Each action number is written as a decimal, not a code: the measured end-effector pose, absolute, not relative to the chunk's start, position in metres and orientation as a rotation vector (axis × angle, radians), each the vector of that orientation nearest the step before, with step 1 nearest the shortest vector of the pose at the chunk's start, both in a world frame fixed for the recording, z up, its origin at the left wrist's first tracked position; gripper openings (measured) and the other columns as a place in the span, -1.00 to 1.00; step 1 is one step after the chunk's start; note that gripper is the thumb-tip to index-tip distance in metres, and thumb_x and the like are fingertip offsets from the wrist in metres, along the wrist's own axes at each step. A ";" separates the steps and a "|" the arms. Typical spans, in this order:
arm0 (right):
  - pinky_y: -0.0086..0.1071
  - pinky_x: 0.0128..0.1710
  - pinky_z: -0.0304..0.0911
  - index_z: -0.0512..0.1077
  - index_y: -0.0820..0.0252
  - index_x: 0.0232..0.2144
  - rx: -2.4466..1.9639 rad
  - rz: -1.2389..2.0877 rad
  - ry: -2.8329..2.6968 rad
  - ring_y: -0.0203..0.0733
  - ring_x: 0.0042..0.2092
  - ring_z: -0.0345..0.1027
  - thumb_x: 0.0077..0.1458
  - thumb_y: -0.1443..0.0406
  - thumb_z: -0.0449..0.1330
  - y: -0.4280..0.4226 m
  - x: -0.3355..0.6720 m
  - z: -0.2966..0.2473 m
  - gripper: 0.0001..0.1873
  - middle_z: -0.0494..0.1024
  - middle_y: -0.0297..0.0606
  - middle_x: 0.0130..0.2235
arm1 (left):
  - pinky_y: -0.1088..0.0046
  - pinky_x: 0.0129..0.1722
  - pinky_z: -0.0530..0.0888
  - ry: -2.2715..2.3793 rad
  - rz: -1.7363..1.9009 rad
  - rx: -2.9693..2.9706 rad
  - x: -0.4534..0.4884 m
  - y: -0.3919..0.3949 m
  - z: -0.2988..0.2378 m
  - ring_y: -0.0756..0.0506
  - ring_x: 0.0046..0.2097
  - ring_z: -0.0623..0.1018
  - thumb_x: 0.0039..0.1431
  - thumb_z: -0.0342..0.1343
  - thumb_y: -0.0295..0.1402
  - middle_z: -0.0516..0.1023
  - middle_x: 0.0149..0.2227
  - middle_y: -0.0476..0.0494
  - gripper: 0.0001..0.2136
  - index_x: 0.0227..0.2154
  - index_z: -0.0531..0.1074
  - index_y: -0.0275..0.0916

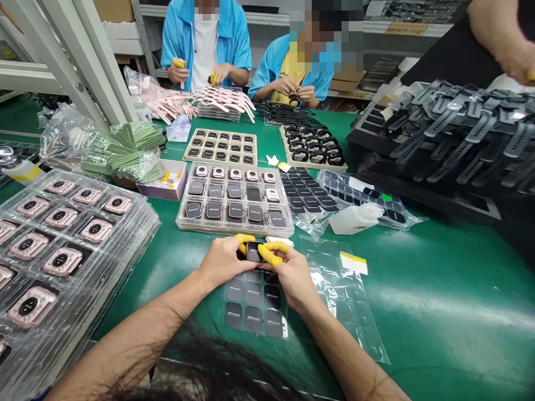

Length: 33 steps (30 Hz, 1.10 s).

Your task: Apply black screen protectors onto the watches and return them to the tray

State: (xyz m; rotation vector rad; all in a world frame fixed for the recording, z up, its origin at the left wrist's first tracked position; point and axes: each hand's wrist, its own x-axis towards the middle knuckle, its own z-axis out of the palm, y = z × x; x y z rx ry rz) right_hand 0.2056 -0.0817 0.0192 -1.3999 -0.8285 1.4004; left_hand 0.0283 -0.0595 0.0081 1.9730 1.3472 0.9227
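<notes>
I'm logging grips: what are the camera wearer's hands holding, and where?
A black, rounded-square watch face with pale lettering: the left hand grips its left side, the right hand its right.

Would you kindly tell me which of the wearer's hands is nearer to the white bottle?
Right. The right hand is to the left of the white bottle and closer to the wearer; the left hand is farther left, across the held watch.

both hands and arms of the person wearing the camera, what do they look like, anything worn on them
Yellow coverings, seemingly finger cots, sit on some fingertips of the left hand and right hand; the palms and backs are ungloved. The forearms are bare where visible, with no watch or bracelet showing at either wrist.
</notes>
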 end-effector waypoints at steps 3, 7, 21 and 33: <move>-0.13 -0.30 0.60 0.56 0.05 -0.40 -1.406 1.388 -0.845 -0.02 -0.30 0.57 -0.41 -0.16 0.64 -0.082 0.206 0.017 -0.37 0.64 -0.24 -0.35 | 0.46 -0.23 0.61 1.358 0.922 1.968 0.029 -0.060 0.008 -0.09 -0.31 0.70 -0.04 0.53 -0.26 0.75 -0.31 -0.02 -0.56 -0.06 0.67 -0.17; -0.11 -0.29 0.60 0.54 0.05 -0.40 -1.403 1.373 -0.880 0.01 -0.27 0.58 -0.38 -0.20 0.61 -0.082 0.206 0.013 -0.36 0.63 -0.22 -0.35 | 0.47 -0.25 0.60 1.359 0.930 1.972 0.029 -0.060 0.007 -0.09 -0.31 0.70 -0.05 0.53 -0.26 0.75 -0.32 -0.02 -0.57 -0.07 0.67 -0.17; -0.11 -0.29 0.60 0.56 0.03 -0.41 -1.410 1.386 -0.837 0.02 -0.25 0.57 -0.46 -0.18 0.64 -0.081 0.206 0.017 -0.35 0.63 -0.23 -0.34 | 0.45 -0.20 0.61 1.354 0.894 1.961 0.028 -0.060 0.009 -0.10 -0.28 0.72 -0.04 0.52 -0.25 0.77 -0.28 -0.04 -0.55 -0.04 0.67 -0.19; -0.28 -0.35 0.55 0.54 0.06 -0.20 -1.395 1.321 -0.887 -0.21 -0.35 0.48 -0.34 -0.14 0.63 -0.082 0.208 0.016 -0.28 0.51 -0.35 -0.28 | 0.42 -0.20 0.61 1.372 0.885 1.984 0.027 -0.060 0.009 -0.13 -0.28 0.72 -0.04 0.54 -0.20 0.77 -0.28 -0.08 -0.58 -0.11 0.68 -0.22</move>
